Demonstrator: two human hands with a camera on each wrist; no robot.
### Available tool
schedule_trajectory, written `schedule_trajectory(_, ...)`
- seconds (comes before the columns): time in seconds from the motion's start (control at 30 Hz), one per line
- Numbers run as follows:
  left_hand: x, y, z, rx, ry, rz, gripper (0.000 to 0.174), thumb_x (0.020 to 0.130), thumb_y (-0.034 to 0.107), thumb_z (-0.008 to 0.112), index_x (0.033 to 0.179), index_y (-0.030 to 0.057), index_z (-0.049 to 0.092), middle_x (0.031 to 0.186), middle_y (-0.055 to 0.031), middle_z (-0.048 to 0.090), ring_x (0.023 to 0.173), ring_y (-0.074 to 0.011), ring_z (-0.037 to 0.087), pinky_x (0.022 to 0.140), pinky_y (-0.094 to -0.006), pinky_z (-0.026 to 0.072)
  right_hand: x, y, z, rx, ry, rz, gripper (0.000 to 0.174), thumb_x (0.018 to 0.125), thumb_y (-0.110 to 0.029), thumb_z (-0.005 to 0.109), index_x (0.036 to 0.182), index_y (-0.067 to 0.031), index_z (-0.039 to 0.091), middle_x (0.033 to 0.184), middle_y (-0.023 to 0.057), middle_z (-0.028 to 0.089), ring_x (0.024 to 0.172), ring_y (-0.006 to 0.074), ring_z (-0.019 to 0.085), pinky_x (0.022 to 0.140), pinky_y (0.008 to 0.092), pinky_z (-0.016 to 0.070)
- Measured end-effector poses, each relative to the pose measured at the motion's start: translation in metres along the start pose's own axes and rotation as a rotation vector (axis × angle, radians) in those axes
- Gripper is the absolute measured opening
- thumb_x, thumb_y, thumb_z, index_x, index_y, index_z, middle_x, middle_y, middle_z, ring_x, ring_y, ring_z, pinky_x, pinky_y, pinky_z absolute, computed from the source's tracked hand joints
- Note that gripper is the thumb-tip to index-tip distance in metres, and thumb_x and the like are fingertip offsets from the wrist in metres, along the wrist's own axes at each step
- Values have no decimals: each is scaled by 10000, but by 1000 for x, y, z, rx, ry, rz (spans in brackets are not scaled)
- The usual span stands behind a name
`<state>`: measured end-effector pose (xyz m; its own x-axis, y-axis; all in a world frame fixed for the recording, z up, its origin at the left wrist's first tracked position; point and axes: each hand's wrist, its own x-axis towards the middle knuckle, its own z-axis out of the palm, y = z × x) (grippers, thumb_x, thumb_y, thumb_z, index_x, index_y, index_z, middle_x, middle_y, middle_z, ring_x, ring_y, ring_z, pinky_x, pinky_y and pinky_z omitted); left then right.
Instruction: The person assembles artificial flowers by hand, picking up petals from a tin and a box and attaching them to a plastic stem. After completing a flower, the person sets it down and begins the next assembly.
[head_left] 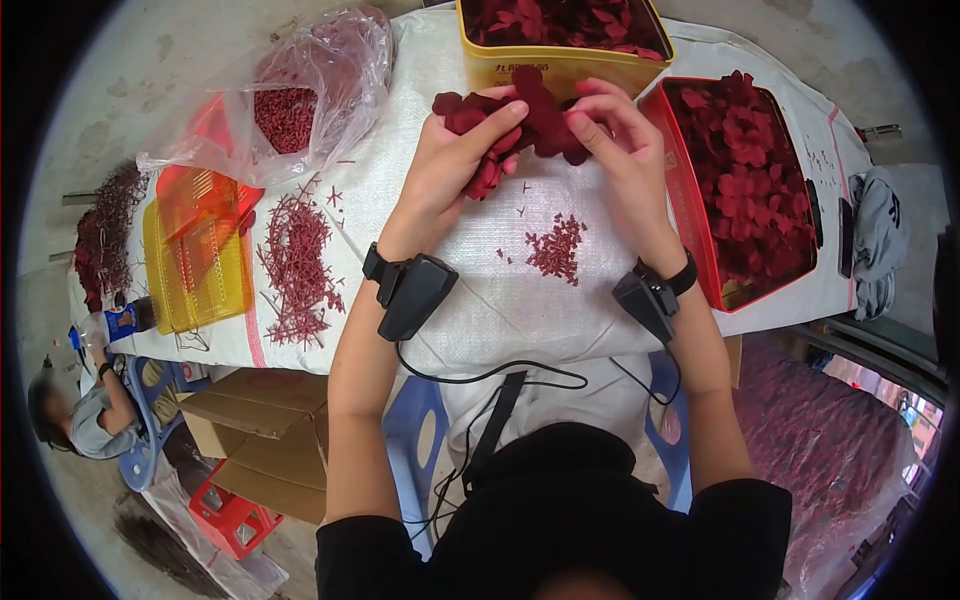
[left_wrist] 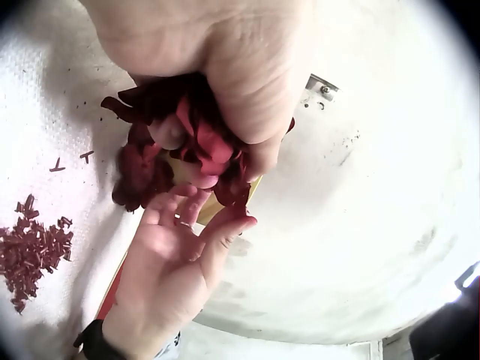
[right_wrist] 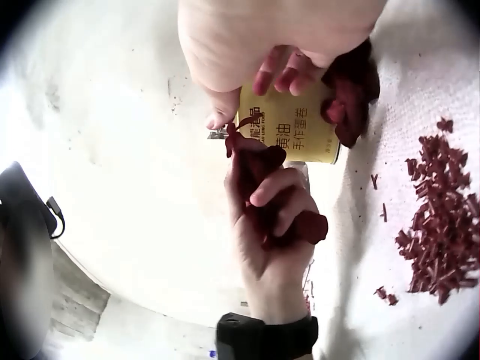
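In the head view my left hand (head_left: 450,165) grips a bunch of dark red fabric flower petals (head_left: 483,180), its thumb lying over them. My right hand (head_left: 630,150) pinches the edge of a darker petal piece (head_left: 543,115) between thumb and fingers. A small forked red piece (right_wrist: 238,133) shows at the left hand's fingertips in the right wrist view. Both hands are above the white woven sheet, just in front of a yellow tin (head_left: 560,70) of petals. Below them lies a small pile of short red bits (head_left: 558,250).
A red tin (head_left: 690,200) of petals stands at right. At left are red stem pieces (head_left: 298,265), a plastic bag (head_left: 345,90) of red bits and a yellow plastic basket (head_left: 200,280). Another person (head_left: 95,400) sits at far left. Cables hang from the wrist cameras.
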<state>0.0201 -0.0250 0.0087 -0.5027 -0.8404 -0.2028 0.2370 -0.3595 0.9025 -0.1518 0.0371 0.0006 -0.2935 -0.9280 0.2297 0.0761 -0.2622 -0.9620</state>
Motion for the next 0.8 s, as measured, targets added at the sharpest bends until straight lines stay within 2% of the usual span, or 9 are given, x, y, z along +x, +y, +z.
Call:
schedule_trajectory(0.13,0,-2,0,82,-16,19,338,874,176,705,1129,-20,602,788,-36,639,541,-79,551,487,-197,438,-1,-1,1,223,-80,192,168,879,-143,699,1000,-30,672,1085,32,617,844,58,571,762,214,450)
schedule_trajectory(0.23,-2,0,3,128,-19,33,323,863,169,719,1105,-18,616,756,-29,638,535,-81,556,480,-197,435,-2,3,-3,219,-115,242,171,889,-157,692,1014,-44,665,945,-6,654,842,46,573,748,200,444)
schedule_trajectory(0.33,-2,-1,3,142,-34,38,322,860,170,724,1099,-16,617,744,-27,637,537,-80,559,479,-197,434,-2,2,0,223,-98,232,160,886,-154,695,1000,-45,664,900,-21,659,818,38,568,740,196,440)
schedule_trajectory(0.63,-6,6,4,231,-68,53,299,865,176,720,1076,-14,630,705,-20,623,534,-67,549,456,-191,398,-3,-1,-1,124,-119,209,158,885,-131,693,1001,-31,656,932,2,673,861,52,622,750,194,476)
schedule_trajectory(0.8,-4,0,4,227,-57,81,282,872,182,713,1067,-10,643,680,-8,609,530,-60,541,443,-191,379,-3,-1,2,149,-70,205,183,853,-67,714,999,-23,614,958,27,661,892,72,628,778,205,499)
